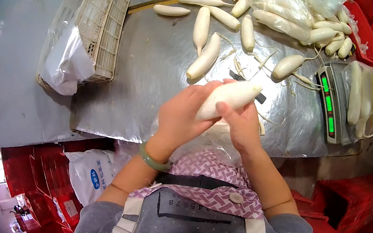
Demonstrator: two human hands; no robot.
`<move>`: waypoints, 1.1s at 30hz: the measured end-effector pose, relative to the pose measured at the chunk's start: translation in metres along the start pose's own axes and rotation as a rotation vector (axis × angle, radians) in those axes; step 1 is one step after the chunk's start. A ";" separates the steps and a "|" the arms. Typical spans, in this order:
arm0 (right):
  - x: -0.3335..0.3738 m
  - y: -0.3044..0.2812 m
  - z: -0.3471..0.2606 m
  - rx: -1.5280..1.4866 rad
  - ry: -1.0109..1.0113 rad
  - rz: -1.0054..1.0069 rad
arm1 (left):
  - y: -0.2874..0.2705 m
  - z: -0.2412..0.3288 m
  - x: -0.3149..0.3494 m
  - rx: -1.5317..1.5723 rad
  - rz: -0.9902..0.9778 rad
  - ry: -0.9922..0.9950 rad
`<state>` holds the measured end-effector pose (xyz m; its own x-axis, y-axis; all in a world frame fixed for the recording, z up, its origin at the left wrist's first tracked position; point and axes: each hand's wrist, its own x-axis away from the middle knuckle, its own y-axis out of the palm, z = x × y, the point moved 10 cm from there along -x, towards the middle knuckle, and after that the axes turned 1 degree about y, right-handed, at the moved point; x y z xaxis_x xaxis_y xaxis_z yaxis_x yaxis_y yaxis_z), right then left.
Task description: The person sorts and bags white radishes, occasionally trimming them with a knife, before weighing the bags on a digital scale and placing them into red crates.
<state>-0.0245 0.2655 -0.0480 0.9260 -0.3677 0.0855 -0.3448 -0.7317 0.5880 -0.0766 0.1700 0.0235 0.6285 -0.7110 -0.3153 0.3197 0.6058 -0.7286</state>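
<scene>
White tapered radish [230,99] is held up above the near part of the shiny silver metal tabletop [144,75], between the person's left hand [182,111] and right hand [242,128], and the grip of both hands is closed around its body. Farther on the tabletop lie other loose white radishes [202,26], while a grey scale with green lit displays [329,103] stands to the right and a cream plastic crate [110,34] to the left.

Right fingers [249,110] partly hidden behind white radish [234,98].
</scene>
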 end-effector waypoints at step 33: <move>0.023 -0.034 0.087 -0.741 0.486 0.432 | -0.057 -0.037 0.032 0.168 0.270 -0.214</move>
<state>-0.0048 0.2323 -0.1362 0.7626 -0.1213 0.6354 -0.6385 0.0155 0.7694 -0.1004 0.0994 0.0322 0.8342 -0.4376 -0.3356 0.2224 0.8239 -0.5213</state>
